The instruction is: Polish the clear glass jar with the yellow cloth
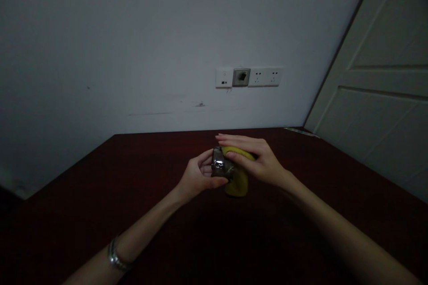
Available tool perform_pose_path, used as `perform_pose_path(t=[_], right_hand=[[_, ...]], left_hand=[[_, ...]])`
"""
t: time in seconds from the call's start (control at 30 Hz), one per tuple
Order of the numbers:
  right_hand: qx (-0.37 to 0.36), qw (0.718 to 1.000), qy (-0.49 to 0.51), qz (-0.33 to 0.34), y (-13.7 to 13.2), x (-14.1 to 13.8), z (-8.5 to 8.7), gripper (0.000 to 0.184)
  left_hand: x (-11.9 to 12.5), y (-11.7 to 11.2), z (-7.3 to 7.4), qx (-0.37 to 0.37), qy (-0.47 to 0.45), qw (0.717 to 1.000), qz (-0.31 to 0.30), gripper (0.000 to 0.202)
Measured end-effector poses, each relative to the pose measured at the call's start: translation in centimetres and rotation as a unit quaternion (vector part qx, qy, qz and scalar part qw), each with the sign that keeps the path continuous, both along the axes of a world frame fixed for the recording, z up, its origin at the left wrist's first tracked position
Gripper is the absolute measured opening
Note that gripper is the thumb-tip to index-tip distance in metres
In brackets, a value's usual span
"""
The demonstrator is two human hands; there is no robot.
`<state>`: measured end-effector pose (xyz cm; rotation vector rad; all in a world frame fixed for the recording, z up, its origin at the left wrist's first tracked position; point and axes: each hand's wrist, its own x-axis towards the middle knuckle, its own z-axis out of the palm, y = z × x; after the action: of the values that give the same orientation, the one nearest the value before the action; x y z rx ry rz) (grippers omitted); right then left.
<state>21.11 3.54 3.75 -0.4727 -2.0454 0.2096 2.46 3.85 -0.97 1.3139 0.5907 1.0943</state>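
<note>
The dark glossy object (219, 163) sits between my two hands, over the middle of the tabletop (150, 156). My left hand (197, 176) grips it from the side, thumb along the near lower edge and fingers curled behind. My right hand (257, 156) holds a yellow cloth (238, 183) against its upper right side, fingers stretched over the top and thumb in front; the cloth hangs down past the object's lower right. I can't tell whether the object is a container or holds anything.

There is room on the dark red tabletop to both sides of my hands and toward me. Its far edge meets the pale wall (150, 53), a short way beyond my fingertips. A thin strip (301, 132) lies at the far right corner, near the panelled door (384, 120). Wall sockets (265, 77) sit above the far edge. I wear a silvery bracelet (115, 256) on my left arm.
</note>
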Motion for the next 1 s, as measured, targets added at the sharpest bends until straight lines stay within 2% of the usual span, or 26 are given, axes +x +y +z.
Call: perform_pose_path(t=[0.23, 0.37, 0.5, 0.7, 0.77, 0.93, 1.0], right_hand=[[0.094, 0.988, -0.091, 0.075, -0.9, -0.4, 0.0, 0.038], [0.066, 0.994, -0.073, 0.055, -0.6, -0.3, 0.2, 0.031], [0.040, 0.998, -0.043, 0.008, -0.8, -0.4, 0.6, 0.032], [0.079, 0.988, -0.114, 0.062, -1.7, -0.5, 1.0, 0.037], [0.067, 0.992, -0.089, 0.054, -1.4, -0.4, 0.8, 0.035], [0.007, 1.000, -0.002, -0.013, -0.4, -0.3, 0.1, 0.030], [0.011, 1.000, -0.002, -0.004, -0.5, -0.2, 0.2, 0.030]], left_hand=[[0.1, 0.0, -0.1, 0.008, 0.008, 1.000, 0.015, 0.059], [0.0, 0.0, 0.0, -0.003, 0.002, 1.000, 0.002, 0.067], [-0.2, 0.1, 0.1, 0.003, 0.004, 1.000, -0.005, 0.073], [-0.1, 0.1, 0.0, 0.002, -0.002, 1.000, 0.002, 0.061], [-0.1, 0.1, 0.0, -0.006, -0.011, 1.000, 0.005, 0.063], [-0.3, -0.1, 0.2, -0.018, -0.024, 1.000, 0.009, 0.067], [-0.4, -0.2, 0.3, -0.020, -0.025, 0.999, 0.004, 0.068]])
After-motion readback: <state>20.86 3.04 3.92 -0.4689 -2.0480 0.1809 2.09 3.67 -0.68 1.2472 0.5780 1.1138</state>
